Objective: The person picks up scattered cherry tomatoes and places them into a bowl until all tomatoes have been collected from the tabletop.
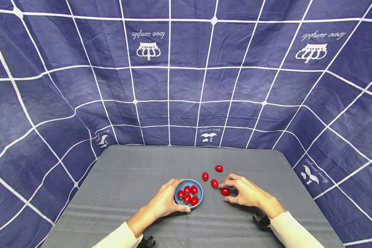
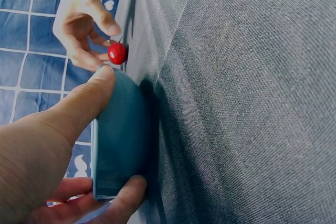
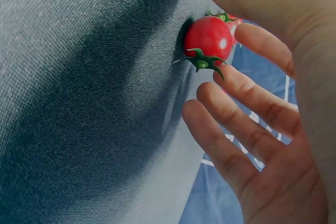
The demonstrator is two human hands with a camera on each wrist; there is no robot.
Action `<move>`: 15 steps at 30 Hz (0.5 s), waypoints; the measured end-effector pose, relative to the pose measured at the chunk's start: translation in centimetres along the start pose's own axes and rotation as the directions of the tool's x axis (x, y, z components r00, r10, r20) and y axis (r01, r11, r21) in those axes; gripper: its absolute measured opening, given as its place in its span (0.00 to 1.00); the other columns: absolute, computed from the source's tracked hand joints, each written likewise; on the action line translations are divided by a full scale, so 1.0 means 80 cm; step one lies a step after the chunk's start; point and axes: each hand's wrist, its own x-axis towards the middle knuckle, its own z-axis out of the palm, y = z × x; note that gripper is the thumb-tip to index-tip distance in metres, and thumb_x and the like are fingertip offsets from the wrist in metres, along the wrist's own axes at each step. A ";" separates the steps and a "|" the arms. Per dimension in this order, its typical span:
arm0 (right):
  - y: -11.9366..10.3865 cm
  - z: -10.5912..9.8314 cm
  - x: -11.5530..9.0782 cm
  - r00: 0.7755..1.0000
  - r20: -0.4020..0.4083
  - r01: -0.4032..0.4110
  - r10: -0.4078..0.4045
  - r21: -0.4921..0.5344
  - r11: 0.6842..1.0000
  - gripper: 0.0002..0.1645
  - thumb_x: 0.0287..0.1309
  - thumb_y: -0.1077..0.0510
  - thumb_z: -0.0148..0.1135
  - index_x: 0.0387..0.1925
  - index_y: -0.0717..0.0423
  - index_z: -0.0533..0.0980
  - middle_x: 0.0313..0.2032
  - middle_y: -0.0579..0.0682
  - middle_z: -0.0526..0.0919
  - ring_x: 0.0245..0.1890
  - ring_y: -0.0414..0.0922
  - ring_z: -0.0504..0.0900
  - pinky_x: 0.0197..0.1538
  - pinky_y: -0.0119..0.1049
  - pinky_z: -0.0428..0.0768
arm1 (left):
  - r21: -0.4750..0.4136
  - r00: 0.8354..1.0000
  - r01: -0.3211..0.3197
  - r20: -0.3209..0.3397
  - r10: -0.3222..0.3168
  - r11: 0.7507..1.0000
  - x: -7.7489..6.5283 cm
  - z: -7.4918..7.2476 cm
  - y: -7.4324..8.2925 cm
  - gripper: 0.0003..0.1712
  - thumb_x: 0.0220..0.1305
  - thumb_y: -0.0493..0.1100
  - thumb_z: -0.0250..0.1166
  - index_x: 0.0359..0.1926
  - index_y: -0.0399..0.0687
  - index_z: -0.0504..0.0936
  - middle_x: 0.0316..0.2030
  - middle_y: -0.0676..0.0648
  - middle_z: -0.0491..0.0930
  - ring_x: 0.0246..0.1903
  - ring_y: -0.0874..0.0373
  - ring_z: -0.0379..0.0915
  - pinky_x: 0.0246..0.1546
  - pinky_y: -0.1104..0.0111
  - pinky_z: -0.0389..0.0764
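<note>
My left hand (image 1: 165, 199) grips a small blue bowl (image 1: 201, 193) by its side, thumb at the near rim and fingers round the far side. In the left wrist view the bowl (image 2: 125, 135) shows its outer wall between thumb and fingers. Several cherry tomatoes (image 1: 187, 198) with green stems lie inside it. My right hand (image 1: 246, 193) is spread round a loose cherry tomato (image 1: 225, 191) on the table, thumb on the near side. In the right wrist view that tomato (image 3: 208, 39) sits between the thumb and the fingers, which are not closed on it.
Three more cherry tomatoes lie between the bowl and my right hand or farther back: one tomato (image 1: 214, 183) by the fingertips, another (image 1: 205, 176) to its left, a third (image 1: 219, 168) behind. Grey cloth (image 1: 136, 165) covers the table; blue gridded curtains (image 1: 186, 82) surround it.
</note>
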 end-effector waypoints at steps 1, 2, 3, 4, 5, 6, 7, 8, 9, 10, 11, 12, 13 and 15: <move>0.001 0.000 0.000 1.000 0.004 0.002 -0.002 0.010 1.000 0.27 0.61 0.55 0.90 0.61 0.46 0.92 0.53 0.43 0.90 0.52 0.40 0.92 0.55 0.39 0.93 | 0.000 1.000 0.000 0.001 0.000 1.000 0.000 0.000 0.000 0.66 0.43 0.56 0.99 0.78 0.31 0.79 0.66 0.39 0.87 0.64 0.42 0.87 0.71 0.49 0.88; 0.002 0.000 0.000 1.000 0.007 0.005 -0.005 0.019 1.000 0.27 0.61 0.55 0.90 0.61 0.46 0.92 0.53 0.43 0.90 0.51 0.39 0.92 0.54 0.38 0.93 | -0.001 1.000 0.000 0.001 0.000 1.000 0.000 0.000 0.000 0.66 0.43 0.56 0.99 0.78 0.31 0.79 0.66 0.39 0.87 0.64 0.42 0.87 0.71 0.49 0.88; 0.002 0.000 0.000 1.000 0.009 0.010 -0.010 0.028 1.000 0.27 0.61 0.56 0.90 0.61 0.46 0.92 0.53 0.43 0.90 0.51 0.39 0.91 0.53 0.38 0.93 | -0.001 1.000 0.001 0.002 -0.001 1.000 0.001 0.000 0.000 0.66 0.43 0.56 0.99 0.78 0.31 0.79 0.66 0.39 0.87 0.64 0.42 0.87 0.71 0.49 0.88; 0.003 0.000 0.000 1.000 0.011 0.014 -0.014 0.039 0.999 0.26 0.61 0.57 0.90 0.61 0.46 0.92 0.53 0.42 0.90 0.51 0.39 0.91 0.52 0.37 0.93 | -0.002 1.000 0.003 0.002 -0.003 1.000 0.001 -0.001 0.000 0.66 0.43 0.56 0.99 0.78 0.31 0.79 0.66 0.39 0.87 0.64 0.42 0.87 0.71 0.49 0.88; 0.003 0.000 0.000 1.000 0.015 0.015 -0.015 0.047 0.999 0.26 0.62 0.57 0.89 0.61 0.46 0.92 0.53 0.42 0.90 0.50 0.38 0.91 0.52 0.36 0.93 | -0.003 1.000 0.004 0.002 -0.004 1.000 0.001 -0.001 0.000 0.66 0.43 0.56 0.99 0.78 0.31 0.79 0.66 0.39 0.87 0.64 0.42 0.87 0.71 0.49 0.88; 0.003 0.000 0.000 1.000 0.018 0.021 -0.022 0.055 0.998 0.26 0.62 0.58 0.89 0.61 0.47 0.92 0.53 0.42 0.90 0.50 0.39 0.91 0.51 0.35 0.93 | -0.004 1.000 0.005 0.002 -0.005 1.000 0.001 -0.001 0.001 0.66 0.43 0.56 0.99 0.78 0.31 0.79 0.66 0.39 0.87 0.64 0.42 0.87 0.71 0.49 0.88; 0.004 0.000 0.000 1.000 0.023 0.019 -0.021 0.060 0.998 0.26 0.62 0.58 0.89 0.61 0.47 0.92 0.53 0.42 0.90 0.50 0.38 0.91 0.51 0.35 0.93 | -0.004 1.000 0.006 0.002 -0.006 1.000 0.001 -0.001 0.001 0.66 0.42 0.56 0.99 0.78 0.31 0.79 0.66 0.39 0.87 0.64 0.42 0.87 0.71 0.49 0.88; 0.004 0.001 0.000 0.999 0.027 0.019 -0.021 0.063 0.998 0.26 0.63 0.59 0.88 0.61 0.47 0.92 0.53 0.42 0.90 0.50 0.38 0.90 0.50 0.34 0.92 | -0.005 1.000 0.007 0.002 -0.007 1.000 0.001 -0.001 0.001 0.66 0.42 0.56 0.99 0.78 0.31 0.79 0.66 0.39 0.87 0.64 0.42 0.87 0.71 0.49 0.88; 0.005 0.001 0.000 0.999 0.031 0.019 -0.021 0.066 0.998 0.25 0.63 0.60 0.88 0.61 0.47 0.92 0.53 0.42 0.90 0.49 0.37 0.90 0.50 0.34 0.92 | -0.006 1.000 0.007 0.002 -0.007 1.000 0.001 -0.001 0.001 0.66 0.42 0.55 0.99 0.78 0.31 0.79 0.66 0.39 0.87 0.64 0.42 0.87 0.71 0.48 0.87; 0.005 0.001 0.000 0.999 0.035 0.016 -0.018 0.067 0.998 0.25 0.63 0.60 0.88 0.61 0.47 0.92 0.52 0.41 0.90 0.48 0.37 0.90 0.49 0.33 0.92 | -0.006 1.000 0.007 0.003 -0.007 1.000 0.001 -0.001 0.002 0.66 0.42 0.55 0.99 0.78 0.31 0.79 0.66 0.39 0.87 0.64 0.41 0.87 0.71 0.48 0.87; 0.005 0.002 0.000 0.999 0.039 0.014 -0.017 0.066 0.998 0.25 0.63 0.61 0.87 0.60 0.47 0.92 0.52 0.41 0.90 0.47 0.37 0.90 0.49 0.33 0.92 | -0.007 1.000 0.007 0.003 -0.007 1.000 0.001 -0.001 0.002 0.66 0.42 0.55 0.99 0.78 0.31 0.79 0.66 0.39 0.87 0.64 0.41 0.87 0.71 0.48 0.87; 0.005 0.002 0.000 0.999 0.039 0.017 -0.019 0.064 0.998 0.24 0.63 0.62 0.87 0.60 0.47 0.92 0.52 0.42 0.90 0.46 0.36 0.89 0.48 0.33 0.92 | -0.006 1.000 0.007 0.003 -0.007 1.000 0.001 -0.001 0.002 0.66 0.42 0.55 0.99 0.78 0.31 0.79 0.66 0.39 0.87 0.64 0.41 0.87 0.71 0.48 0.87; 0.006 0.002 0.000 0.999 0.041 0.015 -0.017 0.062 0.998 0.24 0.63 0.62 0.87 0.60 0.47 0.92 0.52 0.42 0.90 0.44 0.36 0.89 0.48 0.33 0.91 | -0.006 1.000 0.007 0.003 -0.007 1.000 0.001 -0.001 0.002 0.66 0.42 0.55 0.99 0.78 0.31 0.79 0.66 0.39 0.87 0.65 0.41 0.87 0.71 0.48 0.87; 0.007 0.004 0.000 0.999 0.037 0.021 -0.023 0.059 0.998 0.24 0.63 0.65 0.86 0.59 0.48 0.92 0.51 0.42 0.90 0.42 0.35 0.88 0.46 0.33 0.91 | -0.008 1.000 0.008 0.003 -0.008 1.000 0.000 -0.001 0.003 0.66 0.42 0.55 0.99 0.78 0.31 0.79 0.66 0.39 0.87 0.65 0.41 0.87 0.71 0.48 0.87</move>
